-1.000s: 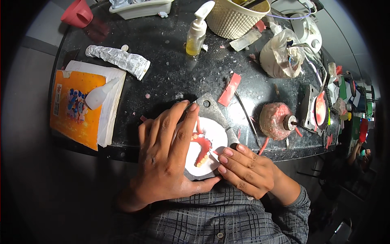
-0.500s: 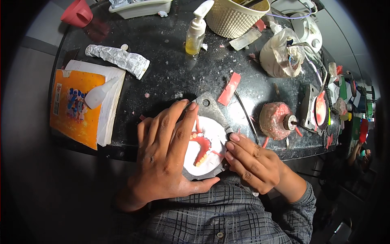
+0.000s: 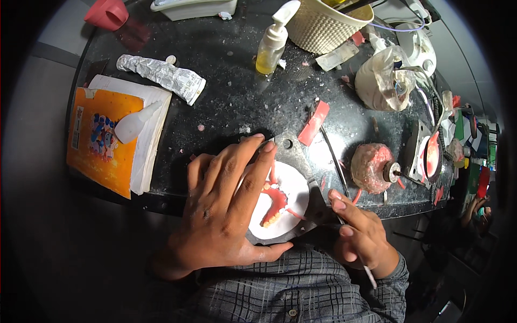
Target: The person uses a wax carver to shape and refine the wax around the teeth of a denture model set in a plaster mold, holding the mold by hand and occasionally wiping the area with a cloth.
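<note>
In the head view, our left hand [image 3: 226,210] is spread wide, fingers and thumb around the gray plate [image 3: 302,156], holding it at the table [image 3: 237,110]'s near edge. White plaster [image 3: 293,185] sits on the plate, and on that is the red gum piece [image 3: 278,204] with teeth (it bends like a moon). Our right hand [image 3: 371,234], just beside the plate, is curled around a thin tool [image 3: 368,273]. Past the plate we see a red strip [image 3: 314,124] and a bumpy pink pot [image 3: 369,168].
</note>
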### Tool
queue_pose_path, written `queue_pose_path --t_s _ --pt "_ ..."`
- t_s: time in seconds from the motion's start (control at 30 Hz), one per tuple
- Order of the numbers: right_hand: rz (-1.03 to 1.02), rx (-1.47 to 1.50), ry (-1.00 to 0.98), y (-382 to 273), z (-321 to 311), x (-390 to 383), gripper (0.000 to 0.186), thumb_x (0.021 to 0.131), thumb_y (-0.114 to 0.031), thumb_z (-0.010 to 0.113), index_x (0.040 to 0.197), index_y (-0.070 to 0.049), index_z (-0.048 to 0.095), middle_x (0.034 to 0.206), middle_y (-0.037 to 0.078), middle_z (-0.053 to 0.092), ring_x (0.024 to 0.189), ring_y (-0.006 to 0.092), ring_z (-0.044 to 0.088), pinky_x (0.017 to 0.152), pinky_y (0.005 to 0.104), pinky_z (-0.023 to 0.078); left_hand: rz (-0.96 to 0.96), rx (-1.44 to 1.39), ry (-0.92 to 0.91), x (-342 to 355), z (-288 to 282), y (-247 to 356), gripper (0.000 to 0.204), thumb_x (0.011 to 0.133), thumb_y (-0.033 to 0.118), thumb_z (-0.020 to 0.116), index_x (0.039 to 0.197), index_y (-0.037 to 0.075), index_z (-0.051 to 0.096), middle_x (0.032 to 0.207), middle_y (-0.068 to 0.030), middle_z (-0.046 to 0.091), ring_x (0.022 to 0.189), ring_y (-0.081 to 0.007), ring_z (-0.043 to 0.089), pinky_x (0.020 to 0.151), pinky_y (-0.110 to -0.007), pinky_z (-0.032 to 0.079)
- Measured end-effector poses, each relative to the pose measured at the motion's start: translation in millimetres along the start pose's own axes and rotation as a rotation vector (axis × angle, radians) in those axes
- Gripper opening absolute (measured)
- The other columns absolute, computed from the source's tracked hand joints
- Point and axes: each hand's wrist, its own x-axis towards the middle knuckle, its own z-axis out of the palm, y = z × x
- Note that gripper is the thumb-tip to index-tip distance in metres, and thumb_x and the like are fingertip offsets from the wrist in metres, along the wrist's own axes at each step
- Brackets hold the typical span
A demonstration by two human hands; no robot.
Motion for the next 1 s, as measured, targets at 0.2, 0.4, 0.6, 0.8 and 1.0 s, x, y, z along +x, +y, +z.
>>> queue_pose_path --t_s 0.2,0.4,0.6,0.8,1.0 --pt "0.032 0.124 0.097 6.7 1.7 -6.8 0.053 0.113 -0.044 0.044 0.094 0.005 0.048 0.115 0.049 0.065 0.104 0.0561 0.074 0.067 0.0484 0.067 0.032 0.015 -0.034 1.6 -5.3 -3.9 0.128 0.055 0.062 0.094 0.153 -0.006 0.046 0.154 -0.0279 0.05 0.133 -0.0421 0.054 0.112 -0.058 0.035" --pt "0.036 0.117 0.111 4.4 1.0 1.7 0.055 0.113 -0.048 0.041 0.097 0.004 0.049 0.102 0.039 0.07 0.1 0.052 0.076 0.07 0.0499 0.068 0.083 0.013 -0.052 -2.7 -19.8 -18.2 0.122 0.061 0.067 0.089 0.152 -0.004 0.048 0.153 -0.0314 0.05 0.139 -0.0455 0.051 0.118 -0.063 0.031" --pt "0.151 0.176 0.103 -4.1 1.1 5.2 0.05 0.107 -0.042 0.059 0.093 0.006 0.057 0.102 0.03 0.072 0.106 0.0513 0.074 0.094 0.0618 0.062 0.103 -0.108 -0.107 -3.8 -29.7 -27.1 0.109 0.065 0.049 0.089 0.151 -0.004 0.049 0.159 -0.0334 0.046 0.145 -0.0489 0.049 0.123 -0.066 0.026" --pt "0.165 0.002 -0.089 -12.0 -3.9 21.5 0.022 0.089 -0.012 0.084 0.098 0.005 0.073 0.115 0.025 0.076 0.121 0.039 0.073 0.108 0.0538 0.057 0.139 -0.149 -0.216 -2.6 -50.5 -34.7 0.094 0.07 0.036 0.079 0.148 -0.008 0.051 0.151 -0.03 0.057 0.144 -0.0475 0.052 0.124 -0.065 0.026" --pt "0.053 -0.038 -0.042 -9.0 20.2 10.8 0.019 0.089 -0.004 0.076 0.107 0.004 0.078 0.116 0.023 0.077 0.119 0.0362 0.074 0.113 0.0525 0.053 0.09 0.014 -0.07 3.8 -29.1 -2.9 0.088 0.078 0.048 0.076 0.138 -0.012 0.057 0.142 -0.0304 0.062 0.137 -0.0466 0.057 0.121 -0.065 0.028"
